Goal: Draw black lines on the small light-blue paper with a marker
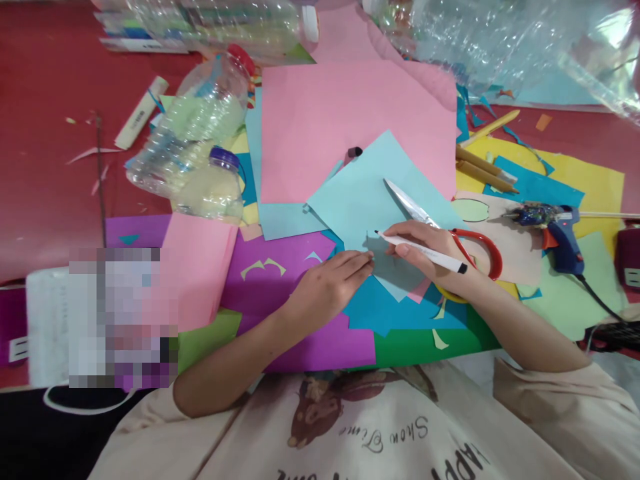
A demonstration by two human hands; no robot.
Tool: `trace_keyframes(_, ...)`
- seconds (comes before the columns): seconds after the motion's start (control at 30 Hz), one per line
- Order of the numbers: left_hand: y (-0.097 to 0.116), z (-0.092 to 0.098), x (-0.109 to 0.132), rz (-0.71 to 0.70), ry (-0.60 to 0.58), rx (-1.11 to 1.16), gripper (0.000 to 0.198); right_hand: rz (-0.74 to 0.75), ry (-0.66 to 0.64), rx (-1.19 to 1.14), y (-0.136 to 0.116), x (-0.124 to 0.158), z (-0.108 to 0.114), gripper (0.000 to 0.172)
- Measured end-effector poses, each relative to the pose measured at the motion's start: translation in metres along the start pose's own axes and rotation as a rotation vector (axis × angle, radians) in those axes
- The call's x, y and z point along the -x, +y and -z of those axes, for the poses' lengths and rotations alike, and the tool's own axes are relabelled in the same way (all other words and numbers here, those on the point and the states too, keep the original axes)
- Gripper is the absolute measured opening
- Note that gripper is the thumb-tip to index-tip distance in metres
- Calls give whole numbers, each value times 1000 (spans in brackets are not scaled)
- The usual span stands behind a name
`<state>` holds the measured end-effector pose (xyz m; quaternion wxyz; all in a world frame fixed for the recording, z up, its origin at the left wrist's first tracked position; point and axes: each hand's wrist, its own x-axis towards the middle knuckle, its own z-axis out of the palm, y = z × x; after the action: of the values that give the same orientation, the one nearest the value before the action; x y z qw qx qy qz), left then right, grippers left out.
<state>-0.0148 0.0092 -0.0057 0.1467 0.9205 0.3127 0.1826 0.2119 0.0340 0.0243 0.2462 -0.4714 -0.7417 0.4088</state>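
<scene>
A white marker (425, 251) with a black end is pinched in my right hand (427, 250), its dark tip at the light blue paper (380, 180). On that paper's left lower edge rests my left hand (333, 283), flat with its fingers stretched out. A short dark line shows near the marker's tip. The black cap (355, 152) lies by the upper left edge of the blue paper. Scissors (410, 203) with red handles lie partly beneath my right hand, blades slightly across the sheet. Under the blue paper is a large pink sheet (310, 133).
Clear plastic bottles (190, 127) lie at the left and along the back. To the right are a blue glue gun (565, 233), brown pencil-like sticks (485, 170) and yellow paper (595, 167). Purple paper (275, 287) and a pink stack (200, 267) lie left of my hands.
</scene>
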Motion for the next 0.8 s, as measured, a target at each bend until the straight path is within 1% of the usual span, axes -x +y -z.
trace_keyframes(0.13, 0, 1, -1, -9, 2, -18, 21, -30, 18, -11, -1, 1, -2, 25)
trace_keyframes(0.3, 2, 3, -2, -27, 19, -39, 23, -79, 117, -92, 0, 2, -8, 19)
trace_keyframes(0.43, 2, 3, -3, -45, 25, -67, 23, -93, 91, -115, -1, 1, -10, 18)
trace_keyframes(0.6, 2, 3, -2, -27, 9, -45, 26, -74, 38, -34, -1, -1, -11, 18)
trace_keyframes(0.8, 2, 2, -1, -15, -3, -8, 27, -38, 42, 12, 4, -2, -14, 20)
